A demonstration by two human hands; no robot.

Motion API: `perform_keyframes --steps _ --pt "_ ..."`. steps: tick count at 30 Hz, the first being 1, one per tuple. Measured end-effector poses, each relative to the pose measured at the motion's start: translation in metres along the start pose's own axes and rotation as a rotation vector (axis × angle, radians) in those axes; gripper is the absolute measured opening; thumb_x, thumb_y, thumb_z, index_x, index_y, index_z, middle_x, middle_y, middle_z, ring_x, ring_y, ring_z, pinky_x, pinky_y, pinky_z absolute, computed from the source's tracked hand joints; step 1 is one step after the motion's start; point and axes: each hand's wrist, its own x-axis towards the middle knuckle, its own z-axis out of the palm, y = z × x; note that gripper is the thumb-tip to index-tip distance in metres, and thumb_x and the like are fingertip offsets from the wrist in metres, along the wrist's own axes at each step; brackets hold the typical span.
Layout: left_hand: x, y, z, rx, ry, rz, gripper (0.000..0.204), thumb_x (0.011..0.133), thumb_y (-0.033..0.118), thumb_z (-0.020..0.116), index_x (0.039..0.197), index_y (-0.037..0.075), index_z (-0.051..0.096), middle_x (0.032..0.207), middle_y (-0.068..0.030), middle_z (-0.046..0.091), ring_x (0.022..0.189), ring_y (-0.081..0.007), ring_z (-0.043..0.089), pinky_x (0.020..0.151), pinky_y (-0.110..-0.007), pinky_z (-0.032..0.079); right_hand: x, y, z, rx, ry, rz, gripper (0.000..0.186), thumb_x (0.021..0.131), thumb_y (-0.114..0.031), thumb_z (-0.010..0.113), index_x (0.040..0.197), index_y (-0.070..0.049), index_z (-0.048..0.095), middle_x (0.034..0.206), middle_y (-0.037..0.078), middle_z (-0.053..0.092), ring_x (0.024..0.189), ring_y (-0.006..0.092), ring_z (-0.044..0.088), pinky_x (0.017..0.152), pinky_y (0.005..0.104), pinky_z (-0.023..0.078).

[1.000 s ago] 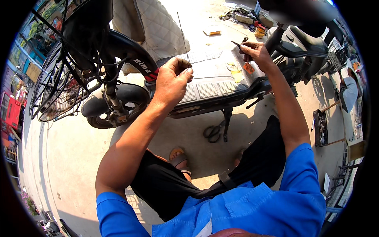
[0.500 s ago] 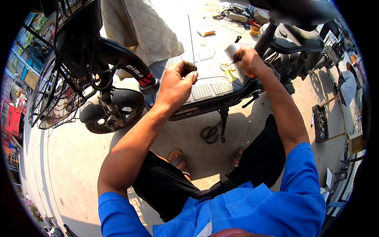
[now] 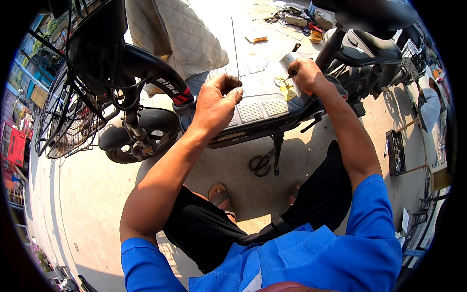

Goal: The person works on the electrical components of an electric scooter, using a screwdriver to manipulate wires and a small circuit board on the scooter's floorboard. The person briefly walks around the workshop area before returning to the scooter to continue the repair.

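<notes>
Above the footboard [image 3: 251, 113] of an electric scooter, my left hand [image 3: 216, 103] pinches a thin dark wire [image 3: 235, 46] between thumb and fingers. The wire stands nearly upright, its upper end free. To the right, my right hand [image 3: 307, 74] is closed, with a small dark tip showing at its fingers; what it grips I cannot make out. Beside that hand is a silvery sheet-like piece [image 3: 288, 59]. A yellow piece [image 3: 288, 90] lies on the footboard just below it.
Black-handled scissors [image 3: 260, 165] lie on the ground by the kickstand [image 3: 277, 153]. The front wheel [image 3: 158, 127] and a quilted cover [image 3: 189, 36] are at the left. A long dark tray [image 3: 395, 152] lies at the right. Rubble and scraps [image 3: 296, 19] lie beyond the scooter.
The scooter and the ground appear slightly farther right in the picture. Both hands keep almost the same pose, and the wire is still in my left fingers.
</notes>
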Motion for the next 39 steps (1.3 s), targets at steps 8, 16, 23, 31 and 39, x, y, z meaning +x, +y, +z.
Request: perform_keyframes --steps 8,16,23,31,39 --pt "0.0 0.003 0.003 0.016 -0.008 -0.019 0.007 0.091 -0.002 0.062 0.097 -0.003 0.061 0.085 -0.0021 0.063 0.078 -0.008 0.059 0.074 -0.024 0.051 0.004 -0.018 0.005 -0.082 0.106 -0.129 0.015 0.084 -0.006 0.059 0.098 -0.004 0.067 0.092 0.021 0.068 0.093 0.0363 0.066 0.083 0.0446 0.051" --pt "0.0 0.004 0.003 0.033 -0.016 -0.007 0.007 0.091 -0.002 0.062 0.098 -0.003 0.061 0.086 -0.002 0.063 0.078 -0.0081 0.059 0.074 -0.025 0.051 0.009 -0.013 0.004 0.029 0.093 -0.082 0.016 0.091 -0.017 0.058 0.098 -0.003 0.063 0.089 0.023 0.066 0.09 0.0407 0.064 0.08 0.0484 0.05" --pt "0.002 -0.004 0.006 0.039 -0.044 0.006 0.007 0.09 -0.002 0.063 0.097 -0.003 0.061 0.086 -0.0023 0.063 0.078 -0.0084 0.059 0.074 -0.025 0.051 0.011 -0.024 0.011 0.05 0.105 -0.097 0.02 0.087 -0.018 0.063 0.1 -0.003 0.062 0.088 0.023 0.068 0.089 0.0409 0.065 0.08 0.0485 0.051" --pt "0.005 -0.008 0.009 0.043 -0.058 0.015 0.007 0.09 -0.001 0.063 0.097 -0.003 0.061 0.086 -0.0032 0.064 0.078 -0.0085 0.059 0.073 -0.025 0.051 0.014 -0.013 0.017 0.095 0.127 -0.037 0.029 0.084 -0.02 0.068 0.104 -0.001 0.06 0.093 0.025 0.068 0.091 0.0421 0.065 0.081 0.0475 0.051" --pt "0.007 -0.011 0.011 0.029 -0.066 -0.001 0.007 0.09 0.0 0.063 0.097 -0.004 0.061 0.087 -0.0039 0.065 0.078 -0.0088 0.06 0.073 -0.025 0.052 0.013 -0.019 0.013 0.065 0.116 0.01 0.027 0.086 -0.021 0.066 0.103 0.001 0.063 0.093 0.025 0.068 0.093 0.0413 0.066 0.086 0.0458 0.051"
